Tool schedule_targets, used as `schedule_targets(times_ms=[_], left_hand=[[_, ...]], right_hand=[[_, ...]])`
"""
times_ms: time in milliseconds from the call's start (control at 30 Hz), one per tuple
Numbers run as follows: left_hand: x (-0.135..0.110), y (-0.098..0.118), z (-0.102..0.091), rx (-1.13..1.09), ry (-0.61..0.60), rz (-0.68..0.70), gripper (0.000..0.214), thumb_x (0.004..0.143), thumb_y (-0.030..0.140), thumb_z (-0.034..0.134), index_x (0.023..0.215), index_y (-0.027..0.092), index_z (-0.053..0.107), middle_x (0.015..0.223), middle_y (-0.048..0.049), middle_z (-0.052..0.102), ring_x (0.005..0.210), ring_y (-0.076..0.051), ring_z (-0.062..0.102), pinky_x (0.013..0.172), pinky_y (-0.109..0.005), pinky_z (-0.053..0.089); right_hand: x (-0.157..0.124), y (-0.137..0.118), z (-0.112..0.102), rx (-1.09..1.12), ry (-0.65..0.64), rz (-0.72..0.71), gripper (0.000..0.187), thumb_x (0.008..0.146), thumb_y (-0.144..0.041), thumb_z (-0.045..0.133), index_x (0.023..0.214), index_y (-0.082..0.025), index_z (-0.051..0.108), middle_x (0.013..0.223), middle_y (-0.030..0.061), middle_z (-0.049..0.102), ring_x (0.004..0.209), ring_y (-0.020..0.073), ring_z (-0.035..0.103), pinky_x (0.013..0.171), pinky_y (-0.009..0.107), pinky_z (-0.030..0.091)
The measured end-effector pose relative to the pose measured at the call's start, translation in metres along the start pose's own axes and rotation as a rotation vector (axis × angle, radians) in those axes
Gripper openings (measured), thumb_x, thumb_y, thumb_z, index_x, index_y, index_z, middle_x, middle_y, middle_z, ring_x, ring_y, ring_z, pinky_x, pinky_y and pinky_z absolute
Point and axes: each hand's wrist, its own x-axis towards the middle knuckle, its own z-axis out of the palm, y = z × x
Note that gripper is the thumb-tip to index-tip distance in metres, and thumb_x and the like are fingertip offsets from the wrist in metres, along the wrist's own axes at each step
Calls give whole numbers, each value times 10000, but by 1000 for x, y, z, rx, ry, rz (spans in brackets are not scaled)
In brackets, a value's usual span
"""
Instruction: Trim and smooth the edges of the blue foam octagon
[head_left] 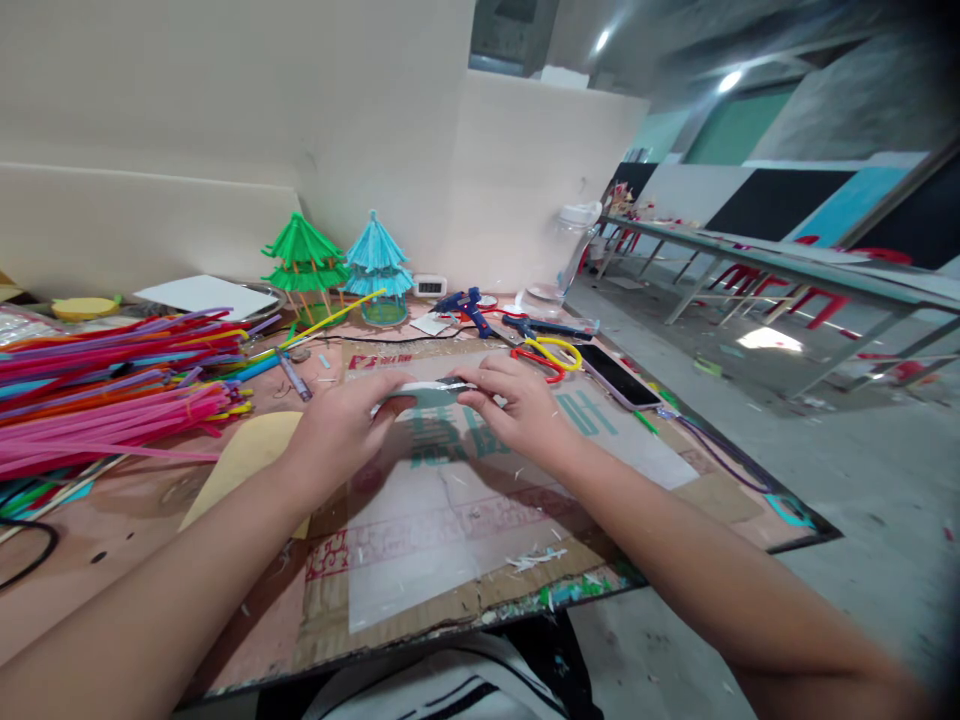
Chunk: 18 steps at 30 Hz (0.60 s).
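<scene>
Item: thin pale strip (pixel 431 388), dark at one end, held just above the far half of the cardboard mat (pixel 390 620). Your left hand (pixel 341 430) pinches its left end and your right hand (pixel 517 405) its right end, fingers curled over it, so both ends are covered and you cannot tell what the strip is made of. Edges: the mat's near edge is frayed and runs along the table's near edge. To the mat's right the table edge (pixel 750 470) slants away, with bare floor beyond it. Open room: a clear sheet (pixel 450 530) lies on the mat, and its near half carries only white scraps (pixel 536 558). Left of the mat: a yellow paper piece (pixel 240 460) partly under your left forearm, then a deep pile of pink and mixed coloured sticks (pixel 97 400), with a black cable (pixel 30 550) cut off by the frame. Beyond the mat's far edge: a green pagoda model (pixel 304 262), a blue pagoda model (pixel 377 265) and a blue glue gun (pixel 465 305). At the mat's far right corner: yellow-and-red scissors (pixel 551 355) and a phone (pixel 619 378) near the table edge. Hard to make out: the printing under the clear sheet is blurred, your forearms run out of frame below, and the far right corner is dark.
</scene>
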Motion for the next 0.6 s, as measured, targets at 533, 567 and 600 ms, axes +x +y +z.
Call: schedule_targets(times_ms=[533, 567, 600], left_hand=[[0, 1, 0, -6, 27, -26, 238, 930, 262, 514, 1088, 216, 685, 1013, -33, 754, 880, -196, 696, 791, -263, 507], [0, 1, 0, 1, 22, -30, 246, 930, 264, 508, 1095, 222, 686, 1023, -34, 753, 888, -198, 697, 794, -264, 508], [0, 1, 0, 8, 25, -30, 250, 930, 266, 504, 1094, 225, 689, 1025, -35, 753, 888, -199, 697, 791, -264, 509]], right_hand=[[0, -1, 1, 49, 48, 30, 291, 955, -378, 554, 1073, -166, 715, 782, 38, 615, 727, 160, 555, 705, 294, 431], [0, -1, 1, 47, 46, 32, 287, 956, -379, 553, 1072, -172, 714, 783, 35, 614, 728, 159, 553, 704, 292, 431], [0, -1, 1, 43, 43, 31, 285, 955, -379, 554, 1072, -175, 714, 779, 33, 611, 730, 159, 551, 702, 291, 430]])
